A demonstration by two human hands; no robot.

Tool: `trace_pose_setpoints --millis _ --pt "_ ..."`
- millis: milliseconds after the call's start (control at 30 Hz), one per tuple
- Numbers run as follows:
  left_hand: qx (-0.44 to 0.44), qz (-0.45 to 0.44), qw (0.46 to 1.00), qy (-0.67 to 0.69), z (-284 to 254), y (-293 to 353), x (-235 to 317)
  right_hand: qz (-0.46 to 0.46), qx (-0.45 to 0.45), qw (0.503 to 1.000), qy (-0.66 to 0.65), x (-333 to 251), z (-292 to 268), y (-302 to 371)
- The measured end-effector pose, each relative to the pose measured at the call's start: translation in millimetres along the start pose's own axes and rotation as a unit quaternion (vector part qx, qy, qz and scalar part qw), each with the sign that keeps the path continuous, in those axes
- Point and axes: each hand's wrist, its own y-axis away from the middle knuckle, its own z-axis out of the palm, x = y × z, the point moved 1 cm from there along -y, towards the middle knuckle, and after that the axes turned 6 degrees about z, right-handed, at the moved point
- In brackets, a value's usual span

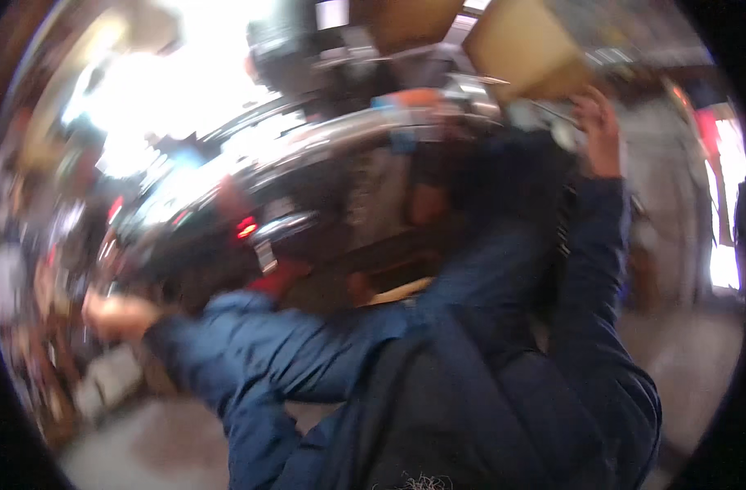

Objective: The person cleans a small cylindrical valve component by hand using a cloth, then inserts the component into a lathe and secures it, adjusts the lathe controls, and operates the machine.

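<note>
Brown cardboard, flat-sided and plain, makes up the box at the top of the view, right of centre; it looks tilted, one corner pointing down, and motion blur softens its edges. One box of this kind is clearly in reach, with a second brown shape just left of it at the top rim. The right hand is raised beneath the box's lower corner, fingers curled at its underside, touching or just short of it; the blur hides whether it grips. The left hand stretches out to the far left, blurred, and I cannot tell whether it is open or closed, or whether it holds anything. Two blue sleeves run to the hands. Between them lies a dark, shiny machine with one small red light
</note>
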Motion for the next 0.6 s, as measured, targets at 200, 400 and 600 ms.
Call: trace_pose_setpoints --millis 200,400,600 --pt "0.223 0.351 0.872 -0.259 1.6 17.9 0.0 0.068 0.315 0.946 -0.025 -1.1 -183.6 69.2" --pt "0.156 0.119 0.96 -0.198 50.6 130.8 34.5 0.146 0.494 0.854 0.071 94.3 -247.6 122.4" --pt "-0.015 -0.19 0.981 0.028 80.8 201.3 39.3 0.25 0.226 0.941 -0.004 161.6 -167.0 107.6"
